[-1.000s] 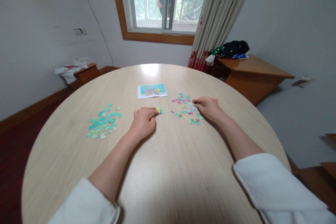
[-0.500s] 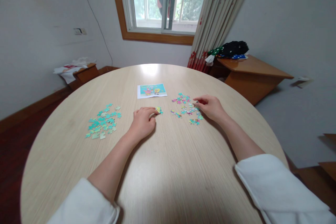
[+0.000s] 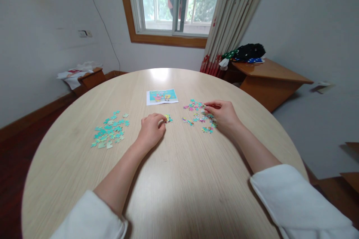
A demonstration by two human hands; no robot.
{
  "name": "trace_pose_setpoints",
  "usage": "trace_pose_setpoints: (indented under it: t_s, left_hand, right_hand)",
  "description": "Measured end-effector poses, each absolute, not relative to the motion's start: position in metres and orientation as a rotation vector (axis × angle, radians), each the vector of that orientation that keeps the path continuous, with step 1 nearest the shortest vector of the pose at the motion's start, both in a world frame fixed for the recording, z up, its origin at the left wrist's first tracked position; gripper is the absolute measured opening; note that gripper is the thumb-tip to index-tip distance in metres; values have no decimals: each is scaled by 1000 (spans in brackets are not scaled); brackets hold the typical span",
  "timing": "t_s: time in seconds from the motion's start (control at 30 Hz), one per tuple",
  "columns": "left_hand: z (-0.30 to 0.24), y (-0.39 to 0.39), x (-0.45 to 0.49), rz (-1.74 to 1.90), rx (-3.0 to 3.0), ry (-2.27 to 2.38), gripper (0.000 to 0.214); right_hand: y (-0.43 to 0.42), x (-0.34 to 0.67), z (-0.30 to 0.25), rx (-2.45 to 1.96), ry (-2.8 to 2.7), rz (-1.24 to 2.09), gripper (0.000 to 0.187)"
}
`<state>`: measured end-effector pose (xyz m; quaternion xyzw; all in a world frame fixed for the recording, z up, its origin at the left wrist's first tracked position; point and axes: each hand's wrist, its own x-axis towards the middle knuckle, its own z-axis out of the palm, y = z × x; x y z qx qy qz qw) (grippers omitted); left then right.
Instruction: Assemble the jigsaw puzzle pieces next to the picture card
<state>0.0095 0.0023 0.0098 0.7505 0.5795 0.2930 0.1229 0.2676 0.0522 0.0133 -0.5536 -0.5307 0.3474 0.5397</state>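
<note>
A small cluster of yellow and teal puzzle pieces [image 3: 168, 118] lies near the middle of the table. At its left edge my left hand [image 3: 152, 129] rests on the tabletop, its fingers curled and closed against these pieces. My right hand [image 3: 223, 115] hovers over a loose group of colourful puzzle pieces [image 3: 200, 117], thumb and forefinger pinched at a small piece that is mostly covered by the fingertips. Pink and teal pieces [image 3: 193, 105] lie just left of those fingertips. Behind the cluster lies a printed reference picture [image 3: 162, 97] with a pink and a yellow cartoon figure.
Many teal and pale green puzzle pieces [image 3: 110, 130] are spread on the left of the round wooden table [image 3: 179, 186]. Beyond the table stand a window, a curtain [image 3: 224, 26] and a wooden desk [image 3: 272, 71] with dark cloth on it.
My right hand has moved slightly left and away from me, toward the pink pieces. My left hand has shifted a little left, its fingers curling more and uncovering more of the yellow cluster.
</note>
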Motion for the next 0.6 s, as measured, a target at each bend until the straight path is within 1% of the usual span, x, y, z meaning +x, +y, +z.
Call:
trace_pose_setpoints:
  t_s: [0.13, 0.37, 0.5, 0.6]
  left_hand:
    - [12, 0, 10, 839, 2167, 1746, 21]
    - [20, -4, 14, 807, 2121, 1810, 18]
    - [22, -5, 14, 790, 2114, 1810, 19]
    - [21, -5, 14, 810, 2116, 1807, 20]
  right_hand:
    - [50, 264, 15, -1332, -1156, 857, 21]
    - [48, 259, 20, -1322, -1099, 889, 16]
    - [46, 258, 21, -1270, -1152, 878, 23]
    - [46, 261, 21, -1262, -1245, 836, 35]
